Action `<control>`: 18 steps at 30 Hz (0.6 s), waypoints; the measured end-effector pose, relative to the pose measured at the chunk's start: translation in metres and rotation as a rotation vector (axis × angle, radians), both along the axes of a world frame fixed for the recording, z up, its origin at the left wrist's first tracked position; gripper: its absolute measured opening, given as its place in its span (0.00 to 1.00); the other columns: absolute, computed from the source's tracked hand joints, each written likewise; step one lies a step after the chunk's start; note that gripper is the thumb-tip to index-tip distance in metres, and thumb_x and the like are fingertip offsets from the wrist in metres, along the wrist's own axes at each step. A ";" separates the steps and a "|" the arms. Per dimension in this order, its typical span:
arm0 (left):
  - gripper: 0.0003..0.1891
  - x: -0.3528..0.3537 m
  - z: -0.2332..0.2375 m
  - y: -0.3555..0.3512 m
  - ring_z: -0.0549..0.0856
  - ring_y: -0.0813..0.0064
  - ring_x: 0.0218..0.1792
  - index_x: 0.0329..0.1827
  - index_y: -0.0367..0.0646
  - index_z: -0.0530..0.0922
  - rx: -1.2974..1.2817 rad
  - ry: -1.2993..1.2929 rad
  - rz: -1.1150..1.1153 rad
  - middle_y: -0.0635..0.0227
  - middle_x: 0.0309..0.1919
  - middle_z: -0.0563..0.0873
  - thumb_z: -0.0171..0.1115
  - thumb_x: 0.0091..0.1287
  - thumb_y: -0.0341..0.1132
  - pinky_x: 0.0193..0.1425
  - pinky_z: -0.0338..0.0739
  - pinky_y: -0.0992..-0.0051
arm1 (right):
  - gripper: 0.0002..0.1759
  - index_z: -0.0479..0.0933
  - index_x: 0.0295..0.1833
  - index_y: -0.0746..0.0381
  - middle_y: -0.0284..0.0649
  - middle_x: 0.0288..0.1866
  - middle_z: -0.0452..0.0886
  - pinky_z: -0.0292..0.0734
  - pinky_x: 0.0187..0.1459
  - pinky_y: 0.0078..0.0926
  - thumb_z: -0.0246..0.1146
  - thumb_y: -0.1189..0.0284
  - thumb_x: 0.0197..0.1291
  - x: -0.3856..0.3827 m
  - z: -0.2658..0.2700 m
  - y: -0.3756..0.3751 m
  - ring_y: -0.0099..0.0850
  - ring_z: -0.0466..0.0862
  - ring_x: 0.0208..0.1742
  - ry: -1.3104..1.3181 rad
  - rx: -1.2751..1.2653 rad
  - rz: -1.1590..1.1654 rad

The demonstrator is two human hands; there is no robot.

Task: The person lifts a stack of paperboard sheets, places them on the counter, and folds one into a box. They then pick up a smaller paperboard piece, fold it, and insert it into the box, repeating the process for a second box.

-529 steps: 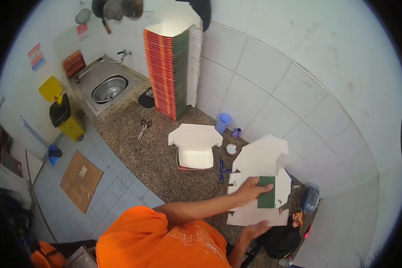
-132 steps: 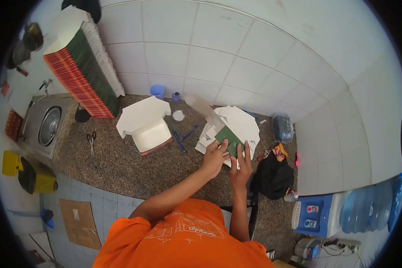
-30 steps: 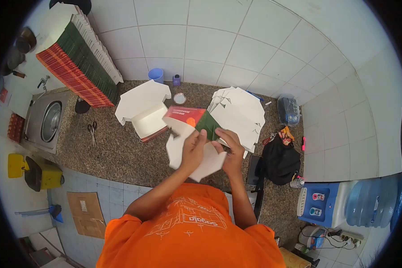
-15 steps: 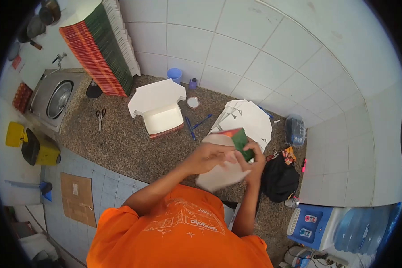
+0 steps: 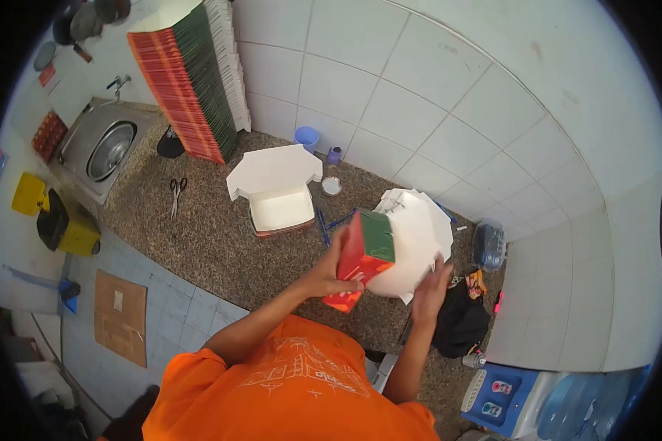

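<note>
My left hand [image 5: 329, 273] grips a red and green cardboard box [image 5: 367, 246], thumb across its near face and fingers behind its side. The box is tilted on its side, its coloured outside toward me, and a white flap reaches out to the right over the stack of flat white cardboard blanks [image 5: 428, 213]. Beside that white cardboard, my right hand [image 5: 431, 292] has its fingers stretched out and apart, right at the edge. An open box [image 5: 281, 212] with a white inside and raised lid stands further left on the counter.
A tall stack of nested red and green boxes [image 5: 187, 88] leans by the wall. Scissors [image 5: 176, 197], blue pens [image 5: 323, 226], a blue cup [image 5: 306, 137] and a round lid [image 5: 331, 185] lie about the granite counter [image 5: 213, 242]. A black bag [image 5: 461, 323] sits at right, near a water dispenser [image 5: 503, 397].
The box has turned so its red and green sides show, now in my left hand. My right hand has come off its green side and moved down to the right. The view has shifted slightly.
</note>
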State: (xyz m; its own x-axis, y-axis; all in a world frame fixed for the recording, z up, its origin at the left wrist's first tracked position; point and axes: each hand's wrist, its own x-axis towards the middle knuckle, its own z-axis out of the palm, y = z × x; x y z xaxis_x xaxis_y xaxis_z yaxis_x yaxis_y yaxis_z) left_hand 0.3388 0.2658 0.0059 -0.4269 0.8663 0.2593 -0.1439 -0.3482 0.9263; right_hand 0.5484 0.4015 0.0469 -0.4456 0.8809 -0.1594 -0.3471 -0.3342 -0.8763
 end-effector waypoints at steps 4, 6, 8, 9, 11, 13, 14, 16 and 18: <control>0.45 -0.008 0.009 -0.011 0.79 0.69 0.68 0.79 0.36 0.64 -0.032 -0.041 -0.091 0.60 0.68 0.81 0.77 0.59 0.35 0.78 0.67 0.62 | 0.31 0.66 0.77 0.63 0.52 0.65 0.81 0.75 0.64 0.37 0.66 0.69 0.74 -0.011 -0.039 -0.028 0.35 0.82 0.63 -0.664 0.645 -0.388; 0.45 -0.025 0.008 -0.021 0.82 0.68 0.66 0.78 0.36 0.66 -0.398 -0.570 -0.743 0.60 0.65 0.83 0.77 0.57 0.33 0.76 0.70 0.60 | 0.29 0.68 0.75 0.64 0.51 0.61 0.82 0.75 0.62 0.35 0.66 0.68 0.74 -0.013 -0.025 -0.020 0.34 0.82 0.59 -0.627 0.404 -0.343; 0.43 -0.002 -0.032 -0.020 0.83 0.70 0.65 0.77 0.36 0.67 -0.333 -0.739 -0.765 0.61 0.63 0.85 0.76 0.57 0.33 0.75 0.72 0.61 | 0.25 0.70 0.70 0.65 0.47 0.54 0.83 0.75 0.59 0.31 0.65 0.64 0.75 -0.026 -0.009 -0.025 0.32 0.81 0.56 -0.611 0.177 -0.178; 0.42 0.006 -0.035 -0.016 0.84 0.71 0.63 0.77 0.36 0.69 -0.259 -0.905 -0.780 0.62 0.61 0.86 0.76 0.57 0.32 0.74 0.74 0.61 | 0.25 0.70 0.70 0.65 0.47 0.54 0.83 0.75 0.59 0.31 0.65 0.64 0.75 -0.026 -0.021 -0.022 0.32 0.81 0.56 -0.608 0.178 -0.180; 0.44 0.006 -0.027 -0.008 0.81 0.68 0.66 0.78 0.36 0.66 -0.243 -0.723 -0.774 0.59 0.65 0.82 0.77 0.58 0.35 0.75 0.72 0.60 | 0.28 0.68 0.72 0.64 0.45 0.57 0.80 0.75 0.60 0.32 0.59 0.57 0.78 -0.028 -0.069 -0.007 0.32 0.79 0.57 -0.515 0.470 -0.048; 0.47 -0.003 -0.003 -0.010 0.78 0.64 0.70 0.80 0.35 0.63 -0.226 -0.548 -0.753 0.55 0.69 0.79 0.78 0.59 0.38 0.77 0.70 0.59 | 0.29 0.66 0.73 0.64 0.44 0.58 0.79 0.75 0.61 0.32 0.56 0.54 0.80 -0.036 -0.077 -0.003 0.32 0.78 0.58 -0.462 0.619 0.031; 0.51 -0.010 0.009 -0.012 0.73 0.60 0.74 0.81 0.35 0.58 -0.233 -0.261 -0.593 0.51 0.74 0.72 0.79 0.59 0.43 0.78 0.67 0.58 | 0.31 0.66 0.75 0.63 0.43 0.60 0.78 0.74 0.62 0.34 0.56 0.52 0.80 -0.044 -0.072 -0.006 0.32 0.77 0.60 -0.544 0.484 -0.107; 0.55 -0.020 0.010 -0.011 0.68 0.56 0.78 0.83 0.34 0.54 -0.237 0.026 -0.416 0.48 0.78 0.65 0.80 0.60 0.48 0.80 0.64 0.56 | 0.34 0.64 0.77 0.61 0.44 0.67 0.74 0.75 0.63 0.41 0.55 0.48 0.79 -0.045 -0.089 0.000 0.35 0.75 0.67 -0.460 0.041 -0.029; 0.49 -0.029 -0.002 -0.006 0.71 0.59 0.77 0.75 0.39 0.70 0.094 0.492 0.040 0.54 0.69 0.78 0.84 0.55 0.55 0.79 0.65 0.56 | 0.31 0.68 0.75 0.63 0.46 0.64 0.80 0.79 0.61 0.39 0.57 0.54 0.78 -0.073 -0.072 -0.029 0.39 0.81 0.63 -0.257 -0.074 0.325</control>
State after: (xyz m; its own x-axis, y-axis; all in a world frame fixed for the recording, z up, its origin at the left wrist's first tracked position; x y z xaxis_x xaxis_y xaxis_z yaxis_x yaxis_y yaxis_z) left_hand 0.3097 0.2597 0.0041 -0.2671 0.8150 0.5143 0.3174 -0.4295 0.8455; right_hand 0.4749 0.3728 -0.0248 -0.6362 0.6827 -0.3594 0.0138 -0.4557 -0.8900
